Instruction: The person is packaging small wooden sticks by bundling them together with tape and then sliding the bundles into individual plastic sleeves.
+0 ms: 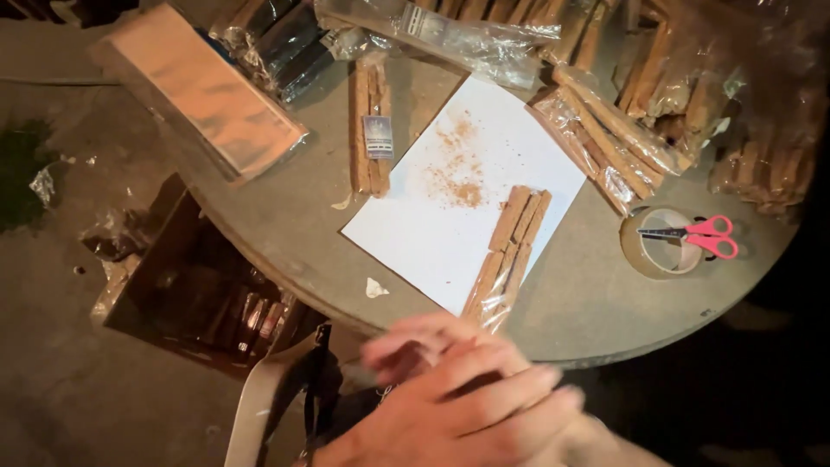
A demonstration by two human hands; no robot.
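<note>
Centre of the frame, a sheet of paper (450,233) lies flat on the round table (596,303), with a scatter of crumbs (456,169) on its upper half and a bag of sticks (506,259) lying across its lower right edge. Just left of the sheet sits a labelled packet (370,130); further upper left, a flat stack of bags (203,91) overhangs the table's edge. Along the top and upper right, bundles of sticks (605,138) pile up. Right of the sheet, scissors (700,236) rest on a tape roll (659,242). Lower left, below the table's edge, an open box (207,294) stands on the floor. Bottom centre, two hands (458,398) overlap just before the table's near edge.
</note>
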